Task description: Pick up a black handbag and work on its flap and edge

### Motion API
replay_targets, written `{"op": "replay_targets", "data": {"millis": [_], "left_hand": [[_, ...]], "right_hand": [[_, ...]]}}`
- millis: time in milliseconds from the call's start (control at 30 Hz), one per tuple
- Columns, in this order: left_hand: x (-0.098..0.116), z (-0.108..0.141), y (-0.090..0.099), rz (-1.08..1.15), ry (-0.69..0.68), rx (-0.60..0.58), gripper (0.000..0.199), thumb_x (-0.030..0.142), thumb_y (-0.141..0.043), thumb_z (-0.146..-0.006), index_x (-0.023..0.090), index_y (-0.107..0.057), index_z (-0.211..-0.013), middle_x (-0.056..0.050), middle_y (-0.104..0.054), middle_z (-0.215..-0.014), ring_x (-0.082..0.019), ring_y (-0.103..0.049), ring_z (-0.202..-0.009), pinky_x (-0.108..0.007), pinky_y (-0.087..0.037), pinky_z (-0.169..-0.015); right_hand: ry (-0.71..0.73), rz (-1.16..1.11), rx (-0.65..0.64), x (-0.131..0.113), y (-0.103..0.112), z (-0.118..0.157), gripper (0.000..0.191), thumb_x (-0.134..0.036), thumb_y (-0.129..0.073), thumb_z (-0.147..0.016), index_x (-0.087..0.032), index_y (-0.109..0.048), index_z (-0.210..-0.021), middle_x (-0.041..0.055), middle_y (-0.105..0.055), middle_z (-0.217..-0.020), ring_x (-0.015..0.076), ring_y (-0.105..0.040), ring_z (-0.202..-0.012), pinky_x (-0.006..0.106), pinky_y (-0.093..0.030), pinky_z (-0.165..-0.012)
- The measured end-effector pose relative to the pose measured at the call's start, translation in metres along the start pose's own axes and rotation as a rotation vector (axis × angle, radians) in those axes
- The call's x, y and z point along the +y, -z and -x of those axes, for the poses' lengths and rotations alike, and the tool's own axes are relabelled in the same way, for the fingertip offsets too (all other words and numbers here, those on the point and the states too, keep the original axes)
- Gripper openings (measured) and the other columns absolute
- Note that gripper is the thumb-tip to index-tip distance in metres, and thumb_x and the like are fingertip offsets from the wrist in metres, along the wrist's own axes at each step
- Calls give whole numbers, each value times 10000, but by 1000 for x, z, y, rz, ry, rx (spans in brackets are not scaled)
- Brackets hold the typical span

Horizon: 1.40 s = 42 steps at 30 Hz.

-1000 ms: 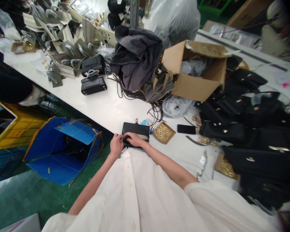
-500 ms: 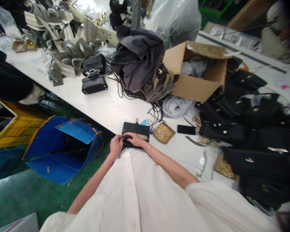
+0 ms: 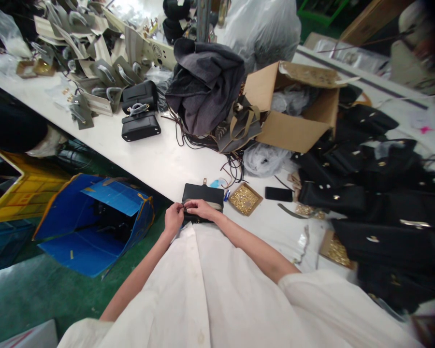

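Note:
A small black handbag (image 3: pixel 203 192) lies with its flap laid back on the table's near edge, right in front of my body. My left hand (image 3: pixel 174 217) is closed at the bag's left end, fingertips pinched on its edge. From the right, my right hand (image 3: pixel 199 209) reaches across the bag's opening, its fingers bent and closed at the same left corner. What the fingertips grip there is too small to make out. To the right of the bag sits a shallow box of small gold fittings (image 3: pixel 245 198).
A black phone (image 3: pixel 278 194) lies right of the fittings. Black bags (image 3: pixel 333 197) pile up at the far right. Behind stand an open cardboard box (image 3: pixel 293 130) and a dark cloth heap (image 3: pixel 205 87). A blue bin (image 3: pixel 68 232) stands on the floor at left.
Both hands stay at the bag's left corner, with only a slight shift of the right fingers. The dark-clothed person at the left edge has shifted a little.

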<state>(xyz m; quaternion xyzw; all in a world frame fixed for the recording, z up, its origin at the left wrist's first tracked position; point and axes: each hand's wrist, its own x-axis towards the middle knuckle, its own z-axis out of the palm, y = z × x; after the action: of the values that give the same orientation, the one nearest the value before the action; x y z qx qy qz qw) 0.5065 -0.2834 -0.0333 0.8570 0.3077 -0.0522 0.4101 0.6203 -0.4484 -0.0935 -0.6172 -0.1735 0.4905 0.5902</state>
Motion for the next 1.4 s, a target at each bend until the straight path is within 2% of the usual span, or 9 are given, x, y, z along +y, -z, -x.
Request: {"op": "replay_targets", "data": {"millis": [167,367,467,567,667,900,1167,1300,1400], "left_hand": [[0,1,-1,28,3,11,132,227,-635,-961,222,-767,-959,-54,-811,-949,-213,-720,-866,-326,-501,-821],[-1,0,-1,71,31,26,144,241,-640,-951,210,-780,-960,-46,-814,-922,-206,-734,-855,-322,-530,-823],[-5,-1,-3,75,60,28,142,248,-657,-933,205,-789,-965,-51,-822,-945,-210,-745,-880,-330,-540,-846],[-9,-1,-4,76,90,24,155,252,-665,-918,202,-798,-979,-61,-829,-969,-220,-754,-905,-340,-550,-865],[-9,0,-5,67,104,17,162,253,-672,-904,201,-806,-979,-69,-832,-966,-231,-754,-908,-352,-556,-875],[1,-1,-6,58,103,8,177,276,-681,-909,197,-813,-997,-74,-833,-976,-230,-755,-906,-346,-566,-870],[4,17,-15,15,106,36,179,250,-649,-921,217,-810,-993,-63,-838,-994,-230,-762,-919,-350,-566,-893],[7,19,-28,-10,110,69,193,256,-635,-942,223,-810,-1017,-60,-839,-1010,-232,-764,-936,-351,-569,-908],[9,15,-41,-21,109,84,190,266,-649,-946,220,-815,-1026,-61,-841,-1037,-232,-766,-955,-348,-573,-921]], "right_hand": [[14,35,-23,-3,2,0,445,-335,-839,-810,-170,-809,-1222,59,-809,-1013,200,-720,-904,352,-599,-894],[51,104,8,-6,0,6,457,-284,-848,-782,-180,-803,-1225,49,-798,-1022,196,-706,-910,325,-575,-857],[61,161,7,-7,1,9,383,-271,-829,-808,-183,-807,-1179,52,-804,-1043,194,-704,-904,312,-559,-829],[64,244,-68,-9,6,9,231,-228,-830,-805,-199,-819,-1034,20,-801,-938,179,-696,-823,286,-519,-751],[88,334,-154,-13,12,8,163,-174,-847,-775,-219,-820,-930,-12,-783,-858,161,-672,-755,268,-463,-688],[202,448,-215,-19,28,14,112,-190,-847,-827,-245,-830,-924,-21,-804,-898,176,-703,-836,278,-466,-766],[292,540,-152,3,17,34,291,-82,-737,-864,-236,-846,-1085,52,-793,-1064,232,-701,-1006,315,-478,-851],[327,584,-138,19,19,44,235,-70,-653,-917,-215,-836,-939,88,-759,-1012,245,-674,-1001,337,-483,-863],[328,596,-127,33,22,51,271,-60,-612,-937,-214,-835,-947,92,-765,-995,246,-676,-989,341,-495,-878]]}}
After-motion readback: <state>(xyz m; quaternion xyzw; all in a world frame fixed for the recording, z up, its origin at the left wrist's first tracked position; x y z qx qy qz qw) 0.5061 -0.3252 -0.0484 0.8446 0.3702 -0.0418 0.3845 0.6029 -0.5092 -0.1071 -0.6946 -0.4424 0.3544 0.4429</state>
